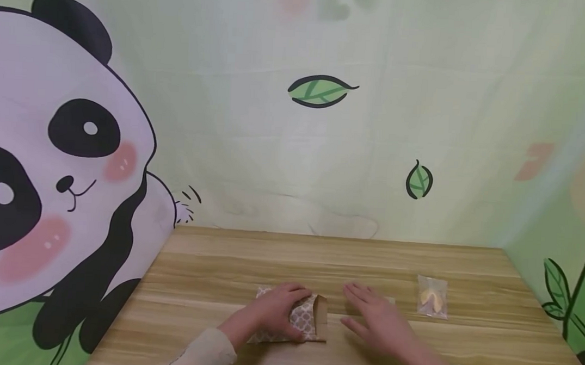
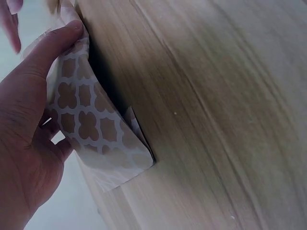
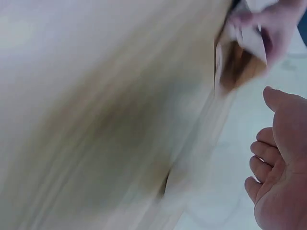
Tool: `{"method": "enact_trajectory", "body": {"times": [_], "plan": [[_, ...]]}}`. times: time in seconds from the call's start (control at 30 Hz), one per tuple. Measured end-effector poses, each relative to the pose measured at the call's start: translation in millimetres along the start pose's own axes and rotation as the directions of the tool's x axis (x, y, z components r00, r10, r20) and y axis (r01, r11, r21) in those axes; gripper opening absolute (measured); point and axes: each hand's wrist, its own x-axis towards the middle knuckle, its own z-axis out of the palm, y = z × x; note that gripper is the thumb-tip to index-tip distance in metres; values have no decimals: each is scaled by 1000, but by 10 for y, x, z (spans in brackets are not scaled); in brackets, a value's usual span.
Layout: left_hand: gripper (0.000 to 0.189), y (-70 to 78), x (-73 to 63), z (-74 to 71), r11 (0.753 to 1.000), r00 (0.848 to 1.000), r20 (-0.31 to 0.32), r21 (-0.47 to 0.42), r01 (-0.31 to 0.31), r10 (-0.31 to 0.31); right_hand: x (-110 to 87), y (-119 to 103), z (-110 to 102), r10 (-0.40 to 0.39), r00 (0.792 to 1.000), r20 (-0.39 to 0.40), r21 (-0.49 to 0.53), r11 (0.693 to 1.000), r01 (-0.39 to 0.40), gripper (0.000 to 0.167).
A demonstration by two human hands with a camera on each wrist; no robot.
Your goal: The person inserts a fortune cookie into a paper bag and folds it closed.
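Observation:
A paper bag (image 1: 302, 320) with a white-and-grey lattice print lies on its side on the table, its brown mouth gaping to the right. My left hand (image 1: 278, 311) grips it from above, thumb along the near side and fingers over the far side. In the left wrist view the thumb presses on the printed paper bag (image 2: 86, 115) near its mouth. To the right of that mouth, my right hand (image 1: 380, 323) hovers with fingers extended and thumb apart, holding nothing. The right wrist view shows the brown inside of the bag (image 3: 240, 69).
A clear packet (image 1: 432, 298) with a tan fortune cookie inside lies at the right of the wooden table (image 1: 250, 257). The edge of another clear wrapper (image 1: 390, 300) shows behind my right hand, mostly hidden. A panda-printed cloth (image 1: 225, 147) hangs behind the table.

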Motion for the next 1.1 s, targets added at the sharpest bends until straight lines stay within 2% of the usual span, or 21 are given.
{"method": "enact_trajectory", "body": {"times": [0.23, 0.43, 0.67, 0.87, 1.1], "plan": [[98, -22, 18, 22, 1000, 1000, -14, -7, -25, 25, -210, 487, -220, 79, 992, -100, -82, 993, -87, 64], [97, -22, 26, 45, 999, 999, -20, 10, -38, 39, -337, 687, -190, 149, 985, -89, -48, 987, -154, 62], [96, -6, 22, 40, 1000, 1000, -3, 7, -27, 27, -334, 748, -28, 180, 977, -111, 20, 984, -179, 62], [96, 3, 23, 34, 999, 999, -8, 16, -49, 49, -309, 724, 33, 204, 971, -125, 58, 978, -198, 73], [97, -14, 20, 49, 999, 999, 6, 29, -37, 37, -252, 711, 51, 279, 959, -61, 141, 953, -268, 86]]}}
